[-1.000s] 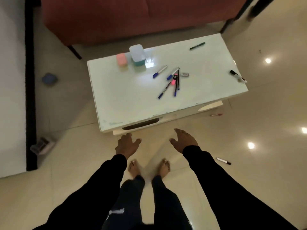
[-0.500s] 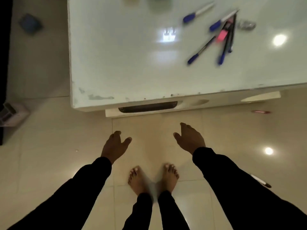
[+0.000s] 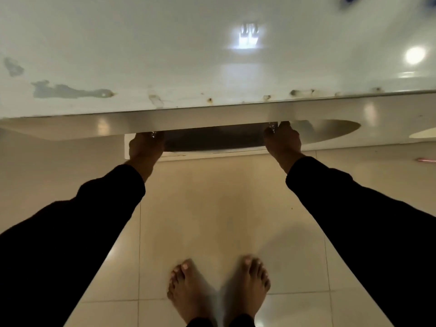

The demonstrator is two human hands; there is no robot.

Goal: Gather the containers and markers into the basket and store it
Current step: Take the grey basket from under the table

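One table [image 3: 165,67], two hands, left [image 3: 145,147], right [image 3: 283,142], two bare feet [image 3: 219,286].

left hand [image 3: 145,147], right hand [image 3: 283,143], both arms outstretched, fingertips hidden

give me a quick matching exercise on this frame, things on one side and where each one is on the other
Things:
1. left hand
2. right hand
3. pink marker on the tiled floor
4. square light reflection on the glossy white tabletop

Places:
A. far right edge of view, on the floor
B. on the tabletop, above the hands
C. at the left end of the dark basket under the table
D. at the right end of that basket

Pairs: 1-C, 2-D, 3-A, 4-B
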